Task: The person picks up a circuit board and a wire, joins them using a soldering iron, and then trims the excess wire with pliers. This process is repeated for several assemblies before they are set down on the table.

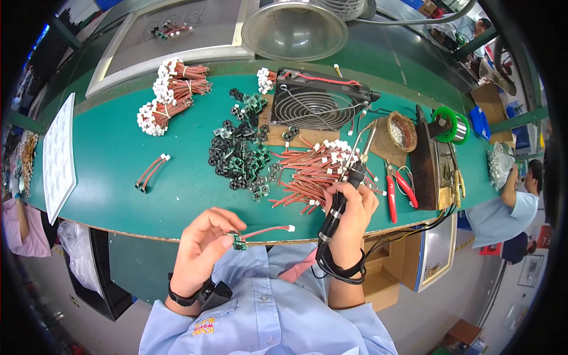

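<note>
Between thumb and fingers, my left hand [204,245] pinches a small green circuit board [238,241] at the table's near edge. A red wire lead with a white connector [291,228] runs from that board to the right. My right hand [353,219] is wrapped round the black handle of a soldering iron [340,204], its metal tip end pointing up and away. Just beyond that hand lies a heap of reddish-brown wire leads [305,174] with white plugs. Left of the heap is a pile of small black and green boards [239,148]. Two wired boards [148,177] rest at the left.
A black fan [316,103] stands at the back on a wooden board. Red-handled cutters [391,192], a round tin [402,131] and a solder spool [452,125] sit at the right. Bundled leads [168,97] and a white tray [59,160] lie left. Other people sit either side.
</note>
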### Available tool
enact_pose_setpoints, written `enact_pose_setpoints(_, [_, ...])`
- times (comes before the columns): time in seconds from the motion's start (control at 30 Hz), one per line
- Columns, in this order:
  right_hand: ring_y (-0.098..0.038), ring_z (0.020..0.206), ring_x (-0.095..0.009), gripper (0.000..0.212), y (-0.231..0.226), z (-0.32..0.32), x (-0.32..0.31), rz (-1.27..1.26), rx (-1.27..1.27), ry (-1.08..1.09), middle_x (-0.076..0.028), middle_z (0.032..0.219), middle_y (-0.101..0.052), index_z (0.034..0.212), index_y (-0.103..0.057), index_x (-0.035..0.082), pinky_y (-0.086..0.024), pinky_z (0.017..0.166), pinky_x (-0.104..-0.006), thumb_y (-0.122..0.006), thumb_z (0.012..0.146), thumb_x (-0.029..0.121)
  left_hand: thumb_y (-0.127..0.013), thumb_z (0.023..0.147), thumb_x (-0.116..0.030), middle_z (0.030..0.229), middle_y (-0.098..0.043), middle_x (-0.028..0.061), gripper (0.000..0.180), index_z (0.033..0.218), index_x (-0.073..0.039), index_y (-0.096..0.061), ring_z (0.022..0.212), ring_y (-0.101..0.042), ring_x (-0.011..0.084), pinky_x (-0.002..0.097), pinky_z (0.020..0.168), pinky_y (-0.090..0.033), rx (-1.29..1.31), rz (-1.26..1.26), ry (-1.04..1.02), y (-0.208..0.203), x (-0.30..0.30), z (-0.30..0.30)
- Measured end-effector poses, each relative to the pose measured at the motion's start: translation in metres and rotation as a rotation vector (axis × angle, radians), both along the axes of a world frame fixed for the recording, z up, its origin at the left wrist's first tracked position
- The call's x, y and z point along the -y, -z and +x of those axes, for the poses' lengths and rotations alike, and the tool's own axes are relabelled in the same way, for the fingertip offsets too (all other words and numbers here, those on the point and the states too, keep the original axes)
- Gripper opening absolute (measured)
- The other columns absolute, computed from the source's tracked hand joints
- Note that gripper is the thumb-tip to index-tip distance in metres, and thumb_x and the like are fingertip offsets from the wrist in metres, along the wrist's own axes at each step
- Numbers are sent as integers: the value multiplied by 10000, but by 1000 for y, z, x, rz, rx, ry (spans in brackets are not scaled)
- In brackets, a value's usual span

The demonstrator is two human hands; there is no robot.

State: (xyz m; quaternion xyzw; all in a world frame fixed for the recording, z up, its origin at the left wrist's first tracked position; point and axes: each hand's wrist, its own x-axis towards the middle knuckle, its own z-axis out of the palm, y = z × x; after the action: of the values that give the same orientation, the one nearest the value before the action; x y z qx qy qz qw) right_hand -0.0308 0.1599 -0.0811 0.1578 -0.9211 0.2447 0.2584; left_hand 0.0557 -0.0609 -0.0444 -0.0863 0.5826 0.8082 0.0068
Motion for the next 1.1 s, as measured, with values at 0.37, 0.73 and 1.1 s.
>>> enact_pose_setpoints(0.37, [-602, 717, -200, 505, -29, 40, 4, -558, 139, -323, -129, 825, -610, 1078, -396, 62, -491, 680, -296, -658, 706, -159, -542, 822, 13, 874, -579, 96, 135, 952, 14, -574, 767, -534, 167, 256, 684, -421, -184, -570, 158, -18, -16, -16])
enact_pose_setpoints(0.73, [-619, 700, -209, 444, -45, 45, 4, -456, 253, -511, -131, 811, -640, 1004, -458, 74, -500, 632, -290, -712, 683, -98, -680, 701, -40, 785, -585, 67, 179, 871, -40, -626, 679, -525, 213, 306, 629, -411, -497, -961, 242, -21, -20, -23])
enact_pose_setpoints(1.1, [-536, 592, -181, 442, -35, 41, 11, -438, 171, -535, -6, 746, -607, 1052, -539, 108, -403, 642, -302, -677, 645, 5, -670, 671, -20, 748, -550, 30, 172, 826, -65, -609, 677, -503, 214, 329, 678, -401, -595, -1105, 240, -20, -31, -24])
